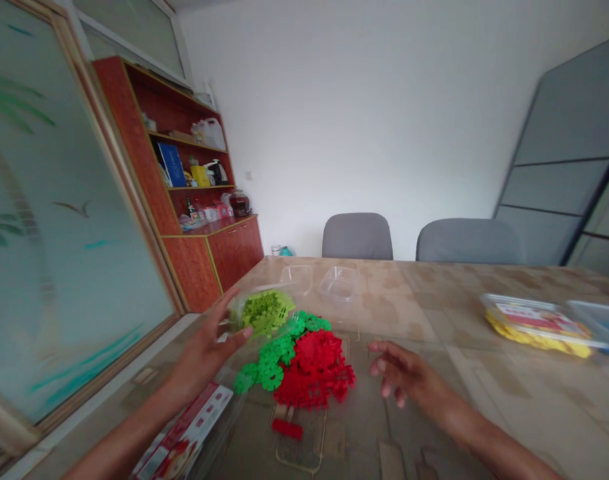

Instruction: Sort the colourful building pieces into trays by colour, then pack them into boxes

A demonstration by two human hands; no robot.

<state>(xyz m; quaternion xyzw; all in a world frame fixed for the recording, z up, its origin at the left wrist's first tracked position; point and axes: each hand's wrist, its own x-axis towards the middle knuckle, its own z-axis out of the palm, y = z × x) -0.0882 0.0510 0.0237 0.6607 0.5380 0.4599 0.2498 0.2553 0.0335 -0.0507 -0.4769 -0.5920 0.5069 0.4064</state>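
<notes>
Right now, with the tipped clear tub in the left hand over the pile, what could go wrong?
The left hand holds the clear plastic tub of lime-green snowflake pieces tilted, so they may spill onto the dark green pieces and red pieces, mixing colours. The open right hand could scatter the pile. One red piece already lies apart.

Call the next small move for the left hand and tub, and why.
Probably tip the tub further with the left hand: it is held tilted over the pile of green and red pieces, and light-green pieces remain inside. The right hand hovers open beside the pile, holding nothing.
</notes>
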